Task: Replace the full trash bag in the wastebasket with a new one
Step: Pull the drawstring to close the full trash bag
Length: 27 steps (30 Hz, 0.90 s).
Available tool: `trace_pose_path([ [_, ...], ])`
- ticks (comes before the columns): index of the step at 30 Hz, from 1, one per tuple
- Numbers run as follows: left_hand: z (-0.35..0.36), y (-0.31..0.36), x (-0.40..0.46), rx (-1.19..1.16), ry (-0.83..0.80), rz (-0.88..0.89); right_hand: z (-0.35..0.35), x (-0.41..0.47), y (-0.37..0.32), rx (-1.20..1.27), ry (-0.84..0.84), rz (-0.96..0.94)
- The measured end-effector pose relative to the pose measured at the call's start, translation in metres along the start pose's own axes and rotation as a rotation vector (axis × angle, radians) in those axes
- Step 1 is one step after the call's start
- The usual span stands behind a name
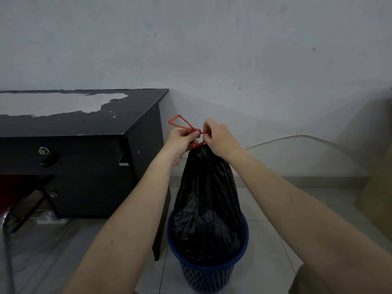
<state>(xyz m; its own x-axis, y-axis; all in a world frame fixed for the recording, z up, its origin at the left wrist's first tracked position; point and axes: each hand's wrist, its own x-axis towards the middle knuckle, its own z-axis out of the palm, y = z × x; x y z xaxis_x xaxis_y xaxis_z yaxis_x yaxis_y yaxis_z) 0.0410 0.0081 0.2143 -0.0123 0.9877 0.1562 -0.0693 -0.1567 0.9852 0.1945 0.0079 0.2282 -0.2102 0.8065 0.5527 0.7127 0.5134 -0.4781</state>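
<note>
A black trash bag (206, 204) stands tall out of a blue mesh wastebasket (206, 274) on the tiled floor, its neck gathered at the top. An orange drawstring (180, 123) loops up to the left of the neck. My left hand (180, 143) pinches the drawstring from the left. Close beside it, my right hand (220, 139) grips the same drawstring at the bag's neck from the right. Both hands are held above the basket, fingers closed on the string.
A black desk (95, 124) with a worn, peeling top stands to the left, its side panel close against the basket. A grey wall (233, 60) lies behind, with a white cable (297, 136) running along it. A brown object (379, 187) sits at the right edge.
</note>
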Motion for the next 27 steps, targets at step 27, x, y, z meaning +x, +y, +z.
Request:
trace_pose_path([
  [27,0.004,-0.007,0.004,-0.202,0.018,-0.01,-0.036,-0.002,0.036,0.415,-0.118,0.298],
])
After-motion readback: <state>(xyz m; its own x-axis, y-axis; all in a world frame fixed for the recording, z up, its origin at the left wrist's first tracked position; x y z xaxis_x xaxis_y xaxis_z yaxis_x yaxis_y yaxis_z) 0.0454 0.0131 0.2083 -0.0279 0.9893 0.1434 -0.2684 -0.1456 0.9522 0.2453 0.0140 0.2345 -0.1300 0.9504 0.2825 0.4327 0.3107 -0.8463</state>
